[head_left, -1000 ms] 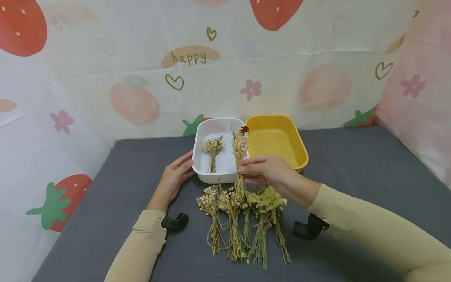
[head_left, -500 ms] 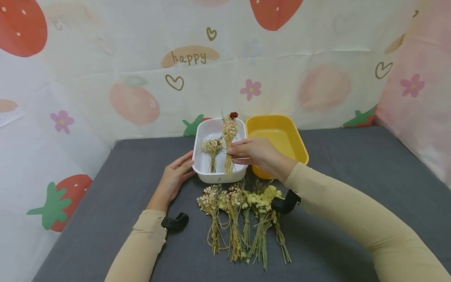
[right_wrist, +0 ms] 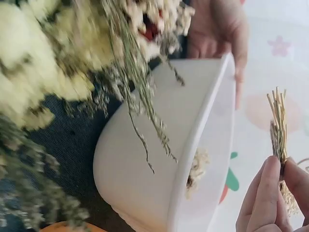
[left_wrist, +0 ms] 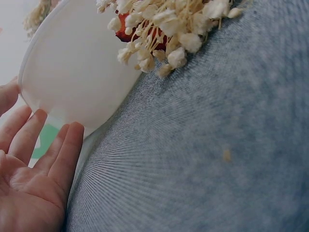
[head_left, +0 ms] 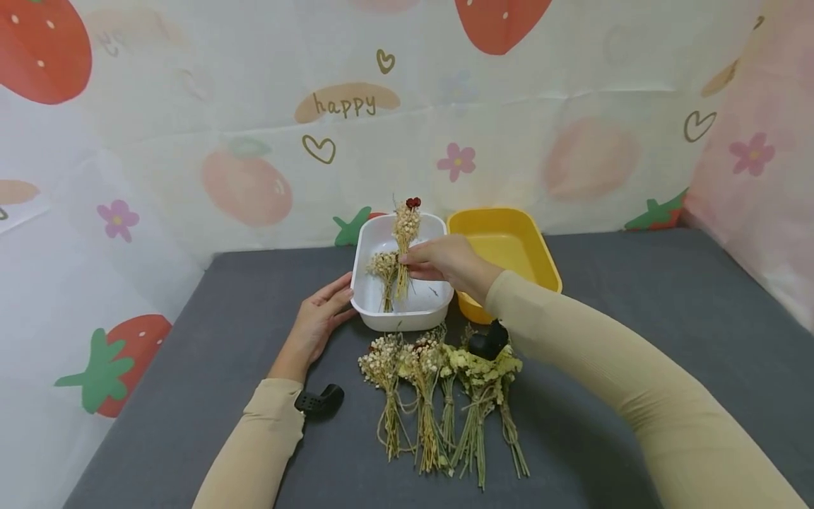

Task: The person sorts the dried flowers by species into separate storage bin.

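Note:
My right hand (head_left: 445, 263) pinches a small dried flower bouquet (head_left: 407, 225) by its stems, upright over the white plastic tub (head_left: 407, 323). Cream blossoms and dark red heads top this bouquet. Inside the tub, a second cream dried bouquet (head_left: 381, 266) lies just left of the held one. In the right wrist view, thumb and fingers (right_wrist: 265, 193) meet around the tied stems (right_wrist: 278, 121). My left hand (head_left: 314, 322) touches the tub's left side; the left wrist view shows its fingers (left_wrist: 72, 140) nearly straight against the wall.
A yellow tub (head_left: 547, 272) stands against the white one on its right. In front of both, several tied dried bouquets lie in a row, cream ones (head_left: 381, 360) at left and yellow-green ones (head_left: 480, 371) at right. Grey cloth (head_left: 636, 318) covers the table; a printed curtain (head_left: 509, 141) hangs behind.
The right hand has carried its bouquet leftward and away from me, from the white tub's front right edge to above its middle. The left hand stays at the tub's side.

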